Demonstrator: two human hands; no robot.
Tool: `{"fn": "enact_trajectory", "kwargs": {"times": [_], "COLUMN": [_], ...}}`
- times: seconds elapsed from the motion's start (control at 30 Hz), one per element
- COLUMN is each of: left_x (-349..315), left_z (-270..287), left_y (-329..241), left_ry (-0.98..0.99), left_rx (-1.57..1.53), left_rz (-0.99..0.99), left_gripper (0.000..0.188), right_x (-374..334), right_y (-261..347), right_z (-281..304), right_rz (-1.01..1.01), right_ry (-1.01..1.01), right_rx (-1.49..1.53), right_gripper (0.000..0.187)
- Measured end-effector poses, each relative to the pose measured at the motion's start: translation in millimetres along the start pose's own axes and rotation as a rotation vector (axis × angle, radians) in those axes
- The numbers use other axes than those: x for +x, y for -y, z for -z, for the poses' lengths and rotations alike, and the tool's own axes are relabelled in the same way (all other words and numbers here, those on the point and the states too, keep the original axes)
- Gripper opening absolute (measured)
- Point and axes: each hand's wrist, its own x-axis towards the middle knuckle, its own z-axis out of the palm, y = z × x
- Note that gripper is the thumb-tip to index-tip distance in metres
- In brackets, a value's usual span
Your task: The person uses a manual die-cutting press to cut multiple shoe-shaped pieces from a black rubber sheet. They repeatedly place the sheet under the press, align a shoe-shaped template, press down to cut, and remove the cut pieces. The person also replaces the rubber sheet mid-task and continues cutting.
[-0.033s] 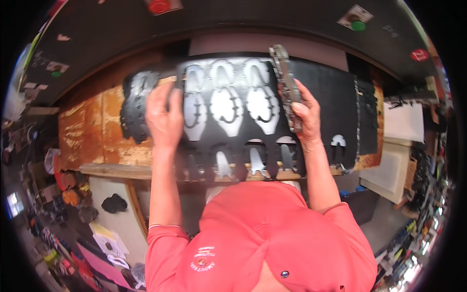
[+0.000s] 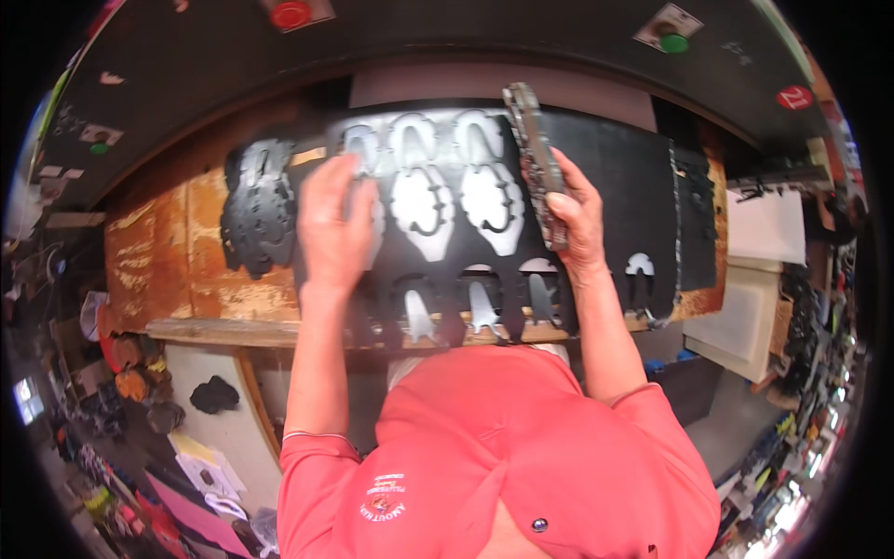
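Note:
My right hand [image 2: 582, 210] grips a narrow, dark metal cutting die [image 2: 535, 168] with a jagged edge, held upright on its side. Beneath it lies a wide black sheet [image 2: 624, 177] with shoe-part-shaped holes and several cut outlines; white shows through many of them. My left hand [image 2: 335, 224] is over the sheet's left part, blurred, with its thumb apart from the fingers and nothing seen in it. Its fingertips are close to a cut outline [image 2: 360, 140] in the top row; whether they touch it is hidden. To its left is a stack of black cut pieces [image 2: 259, 210].
The worn wooden table [image 2: 205, 242] has a plank [image 2: 223, 332] along its front edge. A dark machine beam [image 2: 419, 33] with a red button [image 2: 291, 14] and a green button [image 2: 672, 43] spans the far side. A pale box [image 2: 736, 317] stands at the right.
My left hand has moved right, away from the stacked pieces and farther over the sheet. The whole view has shifted slightly; my right hand keeps the cutting die.

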Motion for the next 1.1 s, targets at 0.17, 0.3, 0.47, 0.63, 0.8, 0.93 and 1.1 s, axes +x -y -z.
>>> {"fn": "enact_trajectory", "kwargs": {"times": [0.17, 0.3, 0.47, 0.63, 0.8, 0.93, 1.1], "left_x": [-29.9, -32.7, -31.8, -29.9, -30.4, -27.7, -67.5], "left_z": [-59.8, -47.7, -37.3, -34.9, -38.4, -31.9, 1.6], "left_y": [-30.6, -18.0, -12.6, -4.8, -4.5, -14.6, -62.5], "left_ry": [0.368, 0.348, 0.338, 0.303, 0.266, 0.201, 0.177], "left_rx": [0.339, 0.35, 0.339, 0.345, 0.309, 0.166, -0.038], "left_rz": [-0.207, -0.183, -0.139, -0.171, -0.196, -0.203, -0.07], "left_gripper": [0.067, 0.065, 0.061, 0.062, 0.058, 0.052, 0.03], "right_x": [-4.7, -12.5, -16.6, -17.6, -13.3, -13.4, -35.1], "right_y": [16.8, 30.9, 23.2, 6.9, 6.3, 11.9, 11.7], "right_z": [-0.5, 4.8, -5.4, -21.8, -19.0, -11.2, -3.1], "right_rz": [-0.044, -0.012, 0.247, 0.437, 0.525, 0.486, 0.497], "right_ry": [0.021, -0.112, -0.116, -0.05, -0.03, 0.025, -0.031], "right_rx": [0.04, -0.354, -1.086, -1.343, -1.323, -1.297, -1.147], "right_gripper": [0.072, 0.073, 0.071, 0.066, 0.066, 0.069, 0.074]}}
